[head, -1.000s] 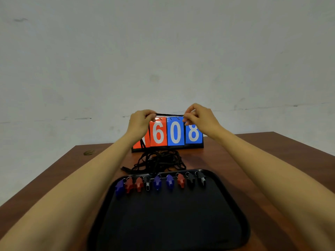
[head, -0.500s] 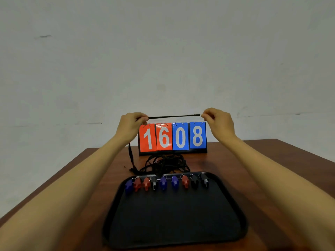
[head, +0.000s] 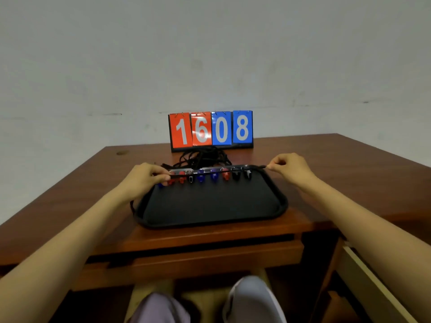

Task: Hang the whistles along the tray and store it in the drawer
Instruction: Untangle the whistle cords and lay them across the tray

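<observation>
A black tray [head: 210,206] lies on the wooden table [head: 349,173]. Along its far rim hang several whistles [head: 213,177], blue, red and black. A black cord [head: 217,170] is stretched taut across the whistles, just above the far rim. My left hand [head: 149,176] pinches its left end over the leftmost whistles. Its right end is pinched by my right hand [head: 289,166] just past the tray's far right corner. A tangle of black lanyards [head: 203,158] lies behind the tray.
A flip scoreboard [head: 211,130] reading 1608 stands at the back of the table, against a grey wall. Below the table's front edge is a drawer front [head: 186,259]. My knees [head: 249,299] show beneath. An open pale panel [head: 373,283] is at lower right.
Both hands came down from in front of the scoreboard to the tray's far rim, spreading apart with the cord pulled tight. The camera tilted down and the drawer front came into view.
</observation>
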The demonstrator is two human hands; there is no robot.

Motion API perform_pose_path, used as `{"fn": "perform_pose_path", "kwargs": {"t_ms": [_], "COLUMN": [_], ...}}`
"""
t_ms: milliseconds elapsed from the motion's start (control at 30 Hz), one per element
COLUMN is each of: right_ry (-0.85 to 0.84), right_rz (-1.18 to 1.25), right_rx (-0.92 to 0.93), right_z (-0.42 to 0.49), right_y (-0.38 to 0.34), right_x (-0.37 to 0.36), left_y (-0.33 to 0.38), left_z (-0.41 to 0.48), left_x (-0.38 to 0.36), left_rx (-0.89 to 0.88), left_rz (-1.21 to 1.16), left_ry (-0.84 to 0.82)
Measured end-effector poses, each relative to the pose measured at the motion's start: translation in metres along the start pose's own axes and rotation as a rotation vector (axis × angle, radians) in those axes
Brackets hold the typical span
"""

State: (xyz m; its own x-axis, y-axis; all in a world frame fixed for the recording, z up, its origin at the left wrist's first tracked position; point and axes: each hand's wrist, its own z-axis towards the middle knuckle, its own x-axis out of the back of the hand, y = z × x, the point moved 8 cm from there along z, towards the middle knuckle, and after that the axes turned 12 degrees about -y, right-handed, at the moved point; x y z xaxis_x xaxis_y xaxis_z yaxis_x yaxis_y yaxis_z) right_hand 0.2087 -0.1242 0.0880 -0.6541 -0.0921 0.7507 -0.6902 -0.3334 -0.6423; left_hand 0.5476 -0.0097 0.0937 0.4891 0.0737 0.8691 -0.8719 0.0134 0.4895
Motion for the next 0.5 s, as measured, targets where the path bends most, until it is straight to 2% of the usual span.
{"fn": "perform_pose_path", "kwargs": {"t_ms": [133, 500], "right_ry": [-0.082, -0.057], "right_rz": [-0.061, -0.462], "right_rx": [-0.011, -0.011], "right_z": [-0.016, -0.032], "right_y": [0.014, 0.016], "right_x": [-0.017, -0.01], "left_y": [-0.009, -0.001], "left_z": [-0.013, -0.013], "left_x": [-0.028, -0.047], "left_rx": [0.038, -0.096], "left_rz": [0.056, 0.25], "left_ry": [-0.081, -0.19]}}
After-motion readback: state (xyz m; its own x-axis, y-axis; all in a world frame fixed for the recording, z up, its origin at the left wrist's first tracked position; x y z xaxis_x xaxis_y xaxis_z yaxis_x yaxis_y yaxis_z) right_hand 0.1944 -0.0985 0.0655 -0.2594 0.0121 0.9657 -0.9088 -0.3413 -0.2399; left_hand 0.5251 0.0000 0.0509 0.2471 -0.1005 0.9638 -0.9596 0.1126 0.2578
